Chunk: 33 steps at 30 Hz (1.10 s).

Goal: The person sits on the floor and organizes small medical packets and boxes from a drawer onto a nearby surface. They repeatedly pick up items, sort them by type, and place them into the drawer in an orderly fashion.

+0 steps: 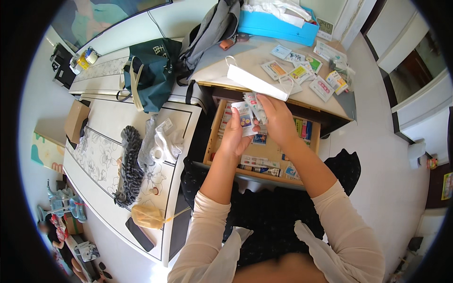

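Above a pulled-out wooden drawer (271,179), my left hand (231,137) closes around a flat white medicine packet (244,117) with a blue and yellow print. My right hand (279,120) grips a bunch of small white sachets (256,107) right beside it, and the two bundles touch. Inside the drawer lie several medicine boxes (258,162) and a blue-and-white packet (260,138); my hands hide part of its contents. Just beyond my hands, a white face mask (255,82) with ear loops lies at the cabinet's edge.
Several medicine packets (302,73) are spread over the cabinet top at the right. Behind them stands a blue box (278,27) with white cloth. A grey backpack (210,35) and a green bag (153,75) sit left. A phone (140,234) and a dark ruffled item (130,165) lie on the left cabinet.
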Motion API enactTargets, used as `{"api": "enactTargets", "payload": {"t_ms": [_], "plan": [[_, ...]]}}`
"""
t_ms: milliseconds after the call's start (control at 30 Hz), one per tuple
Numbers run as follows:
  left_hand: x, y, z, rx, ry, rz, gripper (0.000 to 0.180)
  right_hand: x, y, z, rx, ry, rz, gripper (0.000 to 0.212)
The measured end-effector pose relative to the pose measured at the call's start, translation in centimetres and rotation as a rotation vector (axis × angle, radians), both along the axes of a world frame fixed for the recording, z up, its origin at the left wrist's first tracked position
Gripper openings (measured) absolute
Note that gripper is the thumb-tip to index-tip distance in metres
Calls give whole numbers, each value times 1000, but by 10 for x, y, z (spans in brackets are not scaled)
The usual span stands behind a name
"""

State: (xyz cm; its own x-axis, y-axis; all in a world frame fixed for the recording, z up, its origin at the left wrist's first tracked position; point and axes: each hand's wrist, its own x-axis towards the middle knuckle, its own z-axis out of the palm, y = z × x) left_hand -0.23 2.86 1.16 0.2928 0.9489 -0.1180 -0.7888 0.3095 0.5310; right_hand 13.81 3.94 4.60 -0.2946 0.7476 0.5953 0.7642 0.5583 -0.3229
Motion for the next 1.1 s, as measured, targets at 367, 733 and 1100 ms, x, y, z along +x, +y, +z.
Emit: {"api": "enactTargets", "payload": {"t_ms": [367, 733, 1100], "plan": [[6, 11, 1, -75, 64, -3, 46, 3, 16, 19, -95, -112, 411, 40], [-4, 3, -5, -204, -13, 118, 31, 27, 58, 62, -894, 445, 318, 81], [-34, -19, 3, -97, 208, 255, 37, 4, 105, 67, -570, 667, 31, 31]]}}
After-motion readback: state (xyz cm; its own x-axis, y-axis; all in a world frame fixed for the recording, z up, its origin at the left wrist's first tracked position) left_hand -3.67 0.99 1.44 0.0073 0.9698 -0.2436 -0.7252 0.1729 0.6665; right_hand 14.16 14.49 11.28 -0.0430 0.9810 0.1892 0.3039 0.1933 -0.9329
